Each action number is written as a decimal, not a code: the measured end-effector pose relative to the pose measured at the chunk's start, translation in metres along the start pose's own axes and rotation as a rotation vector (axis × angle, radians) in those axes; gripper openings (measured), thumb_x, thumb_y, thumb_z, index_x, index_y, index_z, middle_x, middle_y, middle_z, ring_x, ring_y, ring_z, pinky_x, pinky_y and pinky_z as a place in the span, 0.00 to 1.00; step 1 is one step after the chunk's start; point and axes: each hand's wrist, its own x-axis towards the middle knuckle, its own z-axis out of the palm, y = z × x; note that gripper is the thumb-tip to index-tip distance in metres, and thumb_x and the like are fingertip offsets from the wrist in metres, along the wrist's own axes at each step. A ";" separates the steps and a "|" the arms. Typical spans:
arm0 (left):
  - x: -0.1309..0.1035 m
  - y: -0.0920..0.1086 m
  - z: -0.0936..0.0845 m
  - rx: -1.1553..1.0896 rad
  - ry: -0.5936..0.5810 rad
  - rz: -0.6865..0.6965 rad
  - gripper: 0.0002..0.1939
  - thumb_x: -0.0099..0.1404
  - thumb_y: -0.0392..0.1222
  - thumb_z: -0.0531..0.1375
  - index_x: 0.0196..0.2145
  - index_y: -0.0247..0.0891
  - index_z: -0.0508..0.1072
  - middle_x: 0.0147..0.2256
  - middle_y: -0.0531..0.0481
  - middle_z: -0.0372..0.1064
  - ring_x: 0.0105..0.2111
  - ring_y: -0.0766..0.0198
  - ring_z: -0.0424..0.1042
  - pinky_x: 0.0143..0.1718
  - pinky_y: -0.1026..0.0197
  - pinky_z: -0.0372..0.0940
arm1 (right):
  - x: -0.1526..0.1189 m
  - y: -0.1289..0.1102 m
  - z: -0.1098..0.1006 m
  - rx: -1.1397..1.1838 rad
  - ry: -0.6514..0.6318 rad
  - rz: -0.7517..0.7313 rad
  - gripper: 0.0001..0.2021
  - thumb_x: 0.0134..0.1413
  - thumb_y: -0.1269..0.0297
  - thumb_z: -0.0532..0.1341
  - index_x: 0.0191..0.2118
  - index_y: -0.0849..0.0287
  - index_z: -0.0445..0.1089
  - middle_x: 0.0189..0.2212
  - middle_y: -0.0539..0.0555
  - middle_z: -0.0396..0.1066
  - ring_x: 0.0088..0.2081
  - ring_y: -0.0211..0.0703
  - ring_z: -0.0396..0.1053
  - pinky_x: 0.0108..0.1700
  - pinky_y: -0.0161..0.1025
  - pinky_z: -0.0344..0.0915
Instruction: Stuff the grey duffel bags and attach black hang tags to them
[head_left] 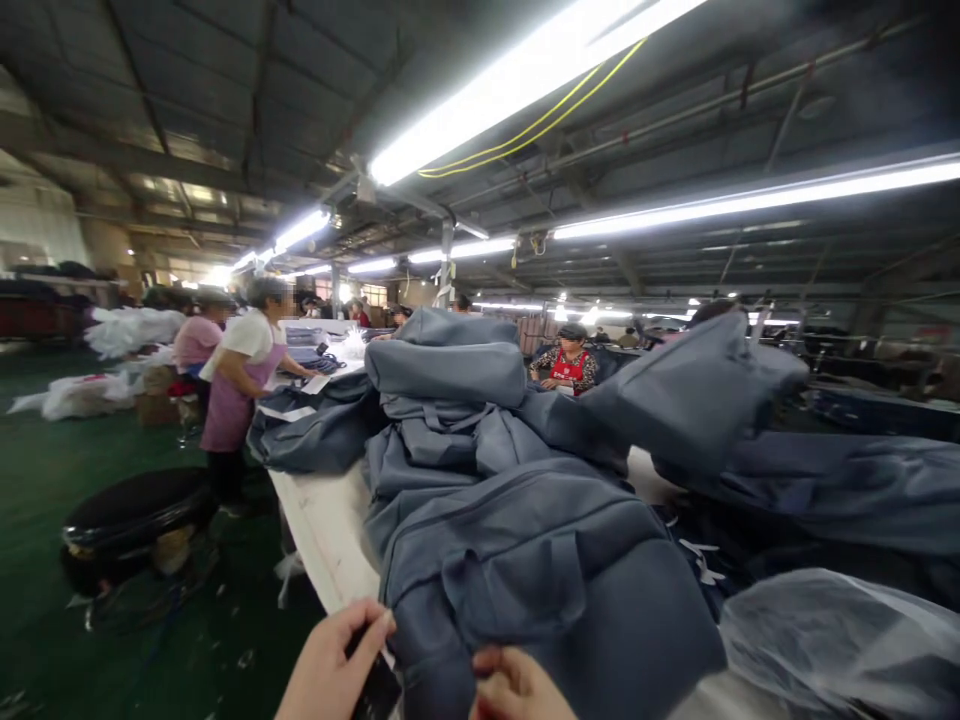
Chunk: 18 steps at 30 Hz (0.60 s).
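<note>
A dark blue-grey bag [540, 560] with a short fabric handle [517, 590] lies on the white table [322, 530] before me. My left hand [337, 660] is at its lower left edge, thumb and forefinger closed in a pinch by the side seam. Whatever is between those fingertips is too small to name. A black flat piece [379, 690] shows beneath this hand; its kind is unclear. Over the lower front of the bag is my right hand [517, 685], its fingers curled and pressed together. What they hold, if anything, is hidden.
More blue-grey bags [450, 370] are piled behind, with another bag [675, 390] jutting up at right. Clear plastic [840, 630] lies at lower right. A black round stool [142, 510] stands left. A co-worker in a pink apron [240, 380] works at the table's left side.
</note>
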 end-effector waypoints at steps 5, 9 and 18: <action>0.047 0.011 -0.031 -0.086 -0.040 0.013 0.20 0.60 0.58 0.54 0.26 0.39 0.72 0.27 0.50 0.70 0.33 0.56 0.67 0.38 0.60 0.59 | 0.035 -0.066 -0.024 -0.134 0.311 -0.370 0.22 0.48 0.58 0.61 0.51 0.56 0.68 0.39 0.55 0.75 0.28 0.39 0.70 0.26 0.36 0.67; 0.095 0.011 -0.029 -0.182 -0.220 -0.007 0.17 0.57 0.55 0.56 0.27 0.37 0.71 0.26 0.52 0.67 0.29 0.62 0.64 0.34 0.63 0.57 | 0.075 -0.117 -0.026 -0.231 0.168 -0.475 0.19 0.50 0.59 0.61 0.49 0.56 0.71 0.45 0.55 0.75 0.46 0.45 0.72 0.48 0.43 0.68; 0.152 0.039 -0.002 -0.082 -0.355 0.144 0.15 0.55 0.51 0.58 0.24 0.35 0.73 0.24 0.52 0.68 0.28 0.63 0.63 0.34 0.62 0.57 | 0.112 -0.133 0.004 -0.348 -0.110 -0.350 0.24 0.46 0.63 0.64 0.53 0.55 0.67 0.48 0.55 0.71 0.22 0.33 0.69 0.26 0.34 0.64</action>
